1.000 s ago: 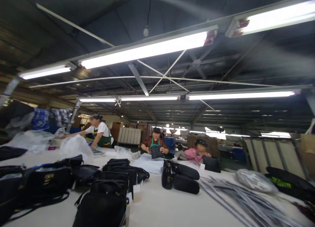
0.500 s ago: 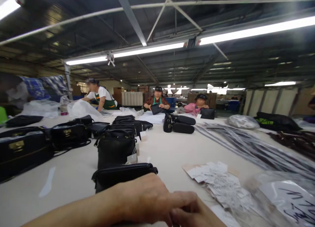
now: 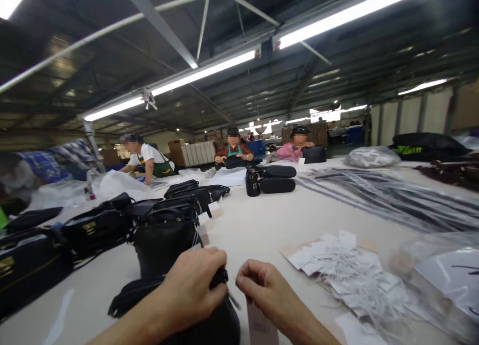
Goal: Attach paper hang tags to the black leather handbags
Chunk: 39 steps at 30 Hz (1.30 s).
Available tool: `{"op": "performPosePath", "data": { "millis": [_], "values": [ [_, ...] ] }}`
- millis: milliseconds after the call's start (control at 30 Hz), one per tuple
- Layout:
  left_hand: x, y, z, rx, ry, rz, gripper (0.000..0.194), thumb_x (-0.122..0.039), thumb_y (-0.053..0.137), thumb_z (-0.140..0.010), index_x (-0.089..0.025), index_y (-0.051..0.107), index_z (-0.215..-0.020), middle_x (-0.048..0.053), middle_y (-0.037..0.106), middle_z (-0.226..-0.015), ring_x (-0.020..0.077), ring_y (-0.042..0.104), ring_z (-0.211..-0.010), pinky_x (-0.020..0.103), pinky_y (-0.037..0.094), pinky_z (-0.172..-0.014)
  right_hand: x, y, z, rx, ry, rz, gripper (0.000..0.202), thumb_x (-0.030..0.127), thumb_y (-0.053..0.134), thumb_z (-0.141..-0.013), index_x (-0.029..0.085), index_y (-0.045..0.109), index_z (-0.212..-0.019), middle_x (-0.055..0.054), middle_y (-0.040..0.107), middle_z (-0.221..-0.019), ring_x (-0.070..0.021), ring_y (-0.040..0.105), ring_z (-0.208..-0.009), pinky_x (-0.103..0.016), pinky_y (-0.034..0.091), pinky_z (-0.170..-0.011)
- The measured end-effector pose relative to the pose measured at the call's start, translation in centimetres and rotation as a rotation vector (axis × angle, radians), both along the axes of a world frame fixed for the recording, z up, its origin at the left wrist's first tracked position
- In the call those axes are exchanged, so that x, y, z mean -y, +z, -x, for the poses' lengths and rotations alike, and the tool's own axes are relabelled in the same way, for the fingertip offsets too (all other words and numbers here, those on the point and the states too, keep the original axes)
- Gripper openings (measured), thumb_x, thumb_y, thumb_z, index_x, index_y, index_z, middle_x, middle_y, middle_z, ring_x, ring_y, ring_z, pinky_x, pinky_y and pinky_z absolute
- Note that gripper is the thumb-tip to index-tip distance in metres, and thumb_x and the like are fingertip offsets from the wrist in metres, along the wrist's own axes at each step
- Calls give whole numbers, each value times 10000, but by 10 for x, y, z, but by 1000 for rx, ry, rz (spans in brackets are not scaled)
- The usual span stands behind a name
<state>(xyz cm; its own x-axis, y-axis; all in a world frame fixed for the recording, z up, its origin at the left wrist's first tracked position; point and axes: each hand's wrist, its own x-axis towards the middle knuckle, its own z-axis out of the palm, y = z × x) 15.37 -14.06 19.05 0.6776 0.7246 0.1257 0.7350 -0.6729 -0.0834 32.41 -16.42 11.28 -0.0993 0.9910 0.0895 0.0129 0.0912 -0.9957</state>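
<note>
At the near edge of the table lies a black bag [image 3: 217, 322], partly covered by my hands. My left hand [image 3: 192, 285] is closed over its upper corner, with fingers curled round the edge near the zip end. Just right of it, my right hand [image 3: 264, 290] has thumb and forefinger pinched together. A pale hang tag [image 3: 262, 327] dangles below those fingers; its string is too thin to make out clearly. Directly behind stands another black bag [image 3: 160, 245] with a white tag [image 3: 202, 231] on a string at its right side.
To the right, a heap of white tags [image 3: 348, 265] lies beside a clear plastic bag [image 3: 445, 275]. Wrapped straps [image 3: 374, 195] spread behind. Black bags [image 3: 97, 230] line the left, and two black cases [image 3: 277, 185] sit mid-table. Several co-workers [image 3: 234, 150] work across the table.
My hands have separated from their overlapped position. The left has shifted onto the near bag's corner, and the hang tag now shows under my right hand. The view has tilted and shifted slightly.
</note>
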Motion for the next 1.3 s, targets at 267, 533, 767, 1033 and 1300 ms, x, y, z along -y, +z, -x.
{"op": "performPosePath", "data": {
  "millis": [267, 533, 767, 1033, 1300],
  "values": [
    [14, -16, 15, 190, -52, 7, 137, -129, 529, -736, -230, 533, -829, -1, 636, -807, 198, 600, -753, 290, 409, -657, 5, 1, 8, -120, 32, 58, 56, 223, 559, -635, 181, 593, -620, 58, 517, -523, -100, 447, -523, -242, 312, -527],
    [9, -21, 17, 188, -275, -151, 157, -87, 449, -790, -236, 501, -788, 15, 621, -774, 181, 606, -698, 240, 406, -548, 13, 6, 16, -194, -2, 130, 47, 227, 518, -600, 197, 549, -582, 55, 517, -510, -107, 455, -527, -246, 311, -530],
    [8, -24, 24, 196, -392, -160, 217, -84, 366, -916, -223, 526, -868, 24, 614, -781, 164, 604, -690, 237, 452, -594, 14, 6, 18, -217, 11, 194, 50, 210, 518, -593, 193, 562, -578, 49, 549, -488, -101, 462, -494, -240, 302, -517],
    [7, -26, 22, 224, -384, -203, 194, -84, 393, -882, -224, 523, -847, 19, 616, -743, 162, 610, -652, 230, 461, -564, 13, 0, 27, -230, 23, 141, 51, 222, 536, -627, 197, 553, -586, 44, 553, -500, -107, 465, -501, -249, 307, -531],
    [8, -30, 28, 249, -346, -210, 166, -82, 432, -835, -238, 476, -870, 0, 614, -744, 169, 603, -644, 248, 460, -566, 16, 0, 27, -283, 32, 179, 43, 147, 583, -585, 178, 610, -599, 63, 535, -507, -87, 402, -488, -248, 301, -530]
  ]
}}
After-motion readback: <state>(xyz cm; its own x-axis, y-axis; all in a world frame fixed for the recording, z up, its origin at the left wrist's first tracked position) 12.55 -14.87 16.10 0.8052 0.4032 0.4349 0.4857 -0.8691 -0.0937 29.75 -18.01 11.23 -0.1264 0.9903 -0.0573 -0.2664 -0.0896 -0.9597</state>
